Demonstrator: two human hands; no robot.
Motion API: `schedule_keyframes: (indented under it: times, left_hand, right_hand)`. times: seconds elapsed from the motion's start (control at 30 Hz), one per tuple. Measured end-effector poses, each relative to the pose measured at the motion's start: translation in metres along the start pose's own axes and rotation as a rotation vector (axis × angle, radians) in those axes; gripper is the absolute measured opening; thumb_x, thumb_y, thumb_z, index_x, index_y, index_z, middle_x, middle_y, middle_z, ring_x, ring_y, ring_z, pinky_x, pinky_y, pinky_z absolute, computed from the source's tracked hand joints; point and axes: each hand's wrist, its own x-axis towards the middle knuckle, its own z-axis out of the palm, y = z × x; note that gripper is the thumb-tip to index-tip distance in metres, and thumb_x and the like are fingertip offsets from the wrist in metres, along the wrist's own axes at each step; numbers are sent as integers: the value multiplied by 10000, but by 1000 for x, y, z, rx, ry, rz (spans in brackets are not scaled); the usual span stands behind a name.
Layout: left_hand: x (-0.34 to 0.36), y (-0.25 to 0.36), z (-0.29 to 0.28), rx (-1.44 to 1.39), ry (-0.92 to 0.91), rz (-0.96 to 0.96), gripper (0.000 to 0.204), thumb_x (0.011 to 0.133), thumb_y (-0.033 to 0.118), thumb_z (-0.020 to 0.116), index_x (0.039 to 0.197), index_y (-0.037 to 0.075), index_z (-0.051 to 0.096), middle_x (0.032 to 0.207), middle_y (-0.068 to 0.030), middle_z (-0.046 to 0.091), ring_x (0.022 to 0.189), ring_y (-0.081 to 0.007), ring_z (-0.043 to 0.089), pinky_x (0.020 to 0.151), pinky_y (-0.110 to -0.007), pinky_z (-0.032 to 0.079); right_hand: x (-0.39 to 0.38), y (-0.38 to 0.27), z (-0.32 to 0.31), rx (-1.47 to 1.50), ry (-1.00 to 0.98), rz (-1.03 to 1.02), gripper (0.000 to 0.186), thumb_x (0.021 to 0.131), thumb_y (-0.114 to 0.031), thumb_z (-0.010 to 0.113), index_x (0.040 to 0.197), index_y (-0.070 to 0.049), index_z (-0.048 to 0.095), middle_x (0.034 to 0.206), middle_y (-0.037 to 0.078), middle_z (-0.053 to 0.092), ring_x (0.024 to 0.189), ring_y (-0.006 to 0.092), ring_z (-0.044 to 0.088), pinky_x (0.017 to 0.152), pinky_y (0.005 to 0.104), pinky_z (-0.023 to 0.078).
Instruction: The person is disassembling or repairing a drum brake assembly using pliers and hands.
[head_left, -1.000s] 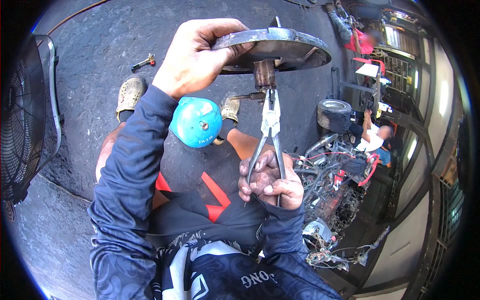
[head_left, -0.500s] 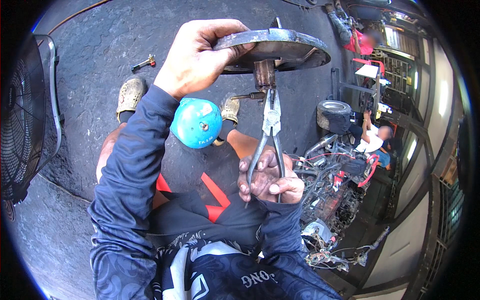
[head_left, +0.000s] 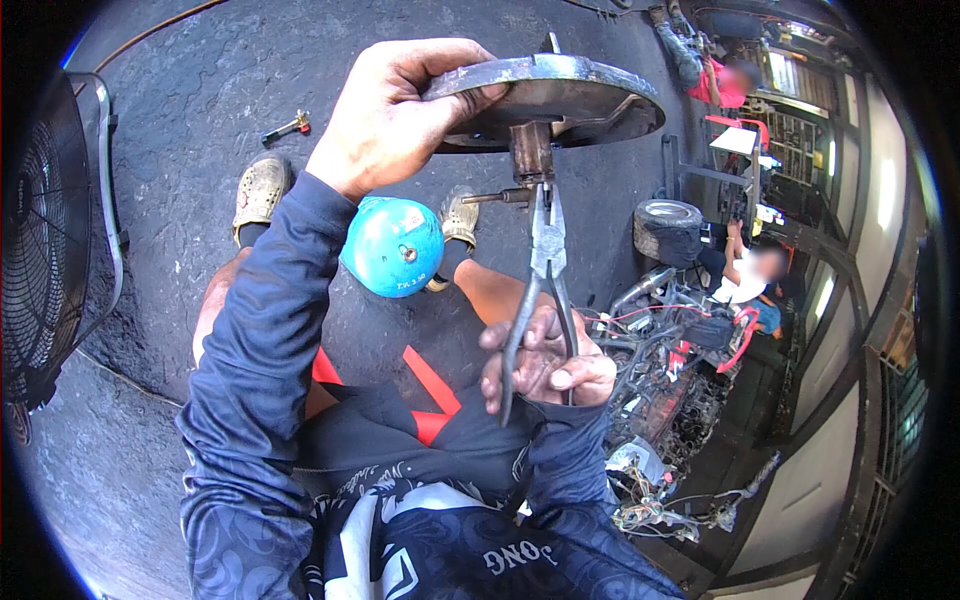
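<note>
My left hand (head_left: 385, 120) grips the near rim of a dark metal disc (head_left: 590, 95), thumb and fingers around its edge. A short cylindrical hub (head_left: 530, 150) projects below the disc, with a small pin (head_left: 485, 197) sticking out sideways near its bottom. The jaws of silver pliers (head_left: 548, 245) meet the hub's lower end. My right hand (head_left: 552, 365) holds the pliers' handles, palm up, fingers curled around them. Beneath the work, between my feet, is a blue cylinder (head_left: 390, 250) with a fitting in its top.
A black fan (head_left: 45, 240) stands at left; a brass-ended tool (head_left: 287, 126) lies on the floor (head_left: 170, 140). At right are a tire (head_left: 665, 215), tangled machine parts (head_left: 660, 390), a red-shirted person (head_left: 715, 85) and a white-shirted person (head_left: 740, 280).
The pliers' handles have shifted slightly, the nearer one reaching lower, and my right fingers have moved on them. My left hand and the disc have hardly moved.
</note>
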Motion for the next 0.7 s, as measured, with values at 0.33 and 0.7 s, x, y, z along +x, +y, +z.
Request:
schedule_keyframes:
  times: [0.33, 0.7]
  left_hand:
    - [2, 0, 0, -14, 21, 43, 164, 866, 106, 647, 978, -13, 642, 835, 11, 631, 792, -62, 559, 725, -222, 472]
    - [0, 0, 4, 1, 27, 37, 149, 866, 100, 642, 969, -8, 645, 836, 8, 637, 788, -61, 553, 731, -222, 470]
  right_hand:
    - [-1, 7, 2, -17, 25, -58, 397, 647, 1, 577, 1030, -16, 475, 1047, 266, 477, 753, 334, 555, 575, 412, 466]
    - [-3, 2, -6, 352, -189, 77, 394, 656, -13, 576, 1032, -54, 469, 1044, 258, 474, 749, 329, 556, 598, 436, 486]
